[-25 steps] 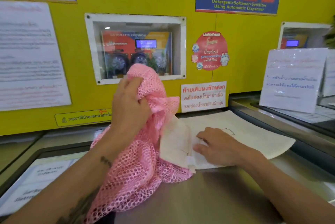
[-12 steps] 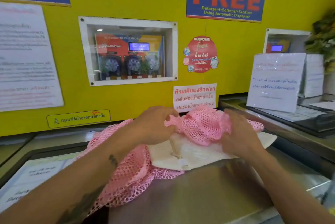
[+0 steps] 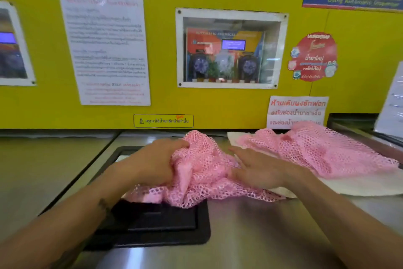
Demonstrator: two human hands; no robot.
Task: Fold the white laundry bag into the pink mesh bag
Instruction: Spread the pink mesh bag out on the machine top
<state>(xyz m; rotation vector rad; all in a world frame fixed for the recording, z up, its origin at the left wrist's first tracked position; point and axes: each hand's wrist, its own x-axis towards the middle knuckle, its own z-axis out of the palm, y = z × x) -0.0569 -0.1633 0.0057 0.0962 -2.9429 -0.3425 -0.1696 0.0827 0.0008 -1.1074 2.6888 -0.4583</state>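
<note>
The pink mesh bag (image 3: 316, 151) lies spread over the white laundry bag (image 3: 359, 184) on the steel machine top. Only the white bag's near right edge and a far corner show from under the mesh. My left hand (image 3: 152, 164) is closed on a bunch of the pink mesh at its left end. My right hand (image 3: 259, 168) lies flat with fingers spread, pressing on the mesh where it covers the white bag's left end.
A black-framed lid (image 3: 152, 223) sits in the steel top (image 3: 250, 236) under my left arm. The yellow wall (image 3: 163, 103) with posters and a dispenser window (image 3: 229, 50) stands close behind. Another machine's raised edge (image 3: 370, 135) is at the right.
The camera view has swung left. The pink mesh, held up a second ago, has been drawn down over the white bag and now covers most of it. My right hand has flattened on it.
</note>
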